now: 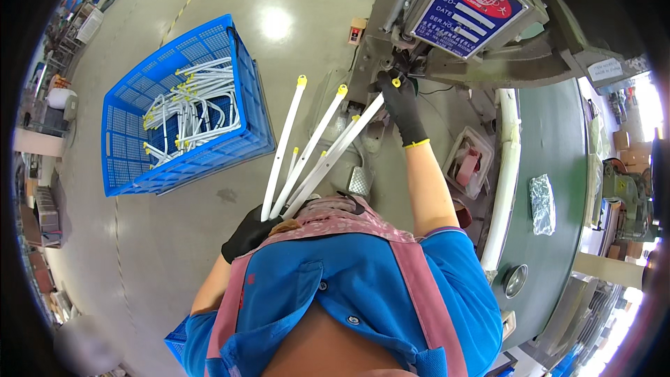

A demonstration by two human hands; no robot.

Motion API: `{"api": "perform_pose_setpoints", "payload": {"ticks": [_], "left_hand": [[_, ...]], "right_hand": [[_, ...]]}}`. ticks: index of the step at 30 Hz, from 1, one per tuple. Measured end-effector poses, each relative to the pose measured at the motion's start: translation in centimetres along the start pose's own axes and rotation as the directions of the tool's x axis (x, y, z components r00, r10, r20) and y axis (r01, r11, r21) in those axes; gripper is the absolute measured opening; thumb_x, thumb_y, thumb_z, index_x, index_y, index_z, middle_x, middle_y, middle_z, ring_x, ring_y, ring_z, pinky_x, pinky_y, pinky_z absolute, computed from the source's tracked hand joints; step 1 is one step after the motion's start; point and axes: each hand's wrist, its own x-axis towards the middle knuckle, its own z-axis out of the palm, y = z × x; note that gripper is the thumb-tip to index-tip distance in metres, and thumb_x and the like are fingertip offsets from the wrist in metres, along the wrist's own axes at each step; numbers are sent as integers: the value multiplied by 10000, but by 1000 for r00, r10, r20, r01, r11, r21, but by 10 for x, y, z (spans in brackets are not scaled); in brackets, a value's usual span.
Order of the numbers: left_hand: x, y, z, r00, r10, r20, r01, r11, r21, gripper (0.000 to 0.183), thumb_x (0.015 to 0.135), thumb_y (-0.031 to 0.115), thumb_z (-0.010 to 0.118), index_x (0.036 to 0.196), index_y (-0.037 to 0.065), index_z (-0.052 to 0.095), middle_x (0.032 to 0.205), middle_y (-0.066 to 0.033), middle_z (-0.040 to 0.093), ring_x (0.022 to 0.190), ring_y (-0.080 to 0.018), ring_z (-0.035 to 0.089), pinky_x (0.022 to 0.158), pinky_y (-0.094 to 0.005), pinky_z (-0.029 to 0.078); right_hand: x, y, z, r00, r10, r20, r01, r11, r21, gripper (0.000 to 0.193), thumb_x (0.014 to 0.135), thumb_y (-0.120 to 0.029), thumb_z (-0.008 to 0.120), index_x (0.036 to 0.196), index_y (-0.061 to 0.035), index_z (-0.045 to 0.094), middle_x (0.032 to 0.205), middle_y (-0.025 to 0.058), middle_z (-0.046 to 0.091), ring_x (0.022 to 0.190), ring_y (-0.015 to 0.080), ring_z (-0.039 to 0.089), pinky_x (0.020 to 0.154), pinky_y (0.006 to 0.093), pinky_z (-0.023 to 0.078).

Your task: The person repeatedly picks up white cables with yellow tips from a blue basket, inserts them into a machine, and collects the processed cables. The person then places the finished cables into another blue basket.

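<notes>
Near my waist, my left hand, in a black glove, is closed around the lower ends of several white tubes with yellow tips. The tubes fan upward and away from me. My right hand, also black-gloved, reaches forward to the machine and grips the far end of one white tube. A yellow tip shows at its fingers. That tube slants up from the bunch in my left hand. The right fingertips are partly lost against the dark machine parts.
A blue crate with bent white tubes stands on the floor at left. A blue nameplate hangs over the work point. At right, a green table bears a clear plastic bag and a round metal dish. Below is a foot pedal.
</notes>
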Motion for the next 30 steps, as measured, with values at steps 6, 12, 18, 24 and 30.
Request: {"api": "perform_pose_setpoints", "payload": {"ticks": [6, 12, 18, 24, 30], "left_hand": [[-4, 20, 0, 998, 21, -65, -15, 995, 94, 440, 838, 173, 609, 1206, -37, 490, 1070, -104, 599, 916, -139, 557, 821, -276, 439], [-13, 28, 7, 1000, 11, 26, -12, 999, 45, 428, 848, 175, 614, 1209, -32, 509, 1132, -120, 592, 1022, -173, 552, 913, -300, 412], [-6, 24, 7, 989, -148, 13, 149, 980, -130, 381, 819, 128, 644, 1143, -38, 532, 980, -101, 627, 913, -141, 593, 806, -285, 471], [3, 19, -9, 992, 98, 84, -116, 961, 250, 377, 779, 138, 664, 1090, -40, 547, 943, -98, 624, 842, -152, 580, 764, -289, 468], [0, 21, -14, 985, 129, 111, -159, 934, 320, 383, 742, 85, 691, 1081, -36, 559, 948, -96, 631, 842, -158, 585, 772, -306, 470]], "right_hand": [[4, 14, -1, 997, -32, 64, 28, 998, 52, 170, 878, -197, 550, 823, -41, 591, 771, 65, 668, 672, 107, 569, 633, 258, 444], [6, 32, 3, 997, 6, 76, -15, 994, 112, 208, 880, -214, 560, 829, -17, 599, 782, 64, 663, 683, 109, 576, 626, 261, 451], [1, 34, 3, 994, -112, 13, 112, 993, 34, 287, 890, -298, 569, 879, -13, 603, 781, 40, 631, 683, 103, 541, 640, 264, 443], [-47, 51, -3, 979, -186, -83, 164, 961, -222, 299, 904, -282, 532, 1000, -3, 574, 826, 109, 609, 773, 162, 565, 693, 297, 450], [-99, 122, -15, 987, -107, -117, 55, 924, -379, 341, 928, -280, 466, 1098, 1, 561, 942, 164, 620, 839, 278, 592, 724, 360, 464]]}}
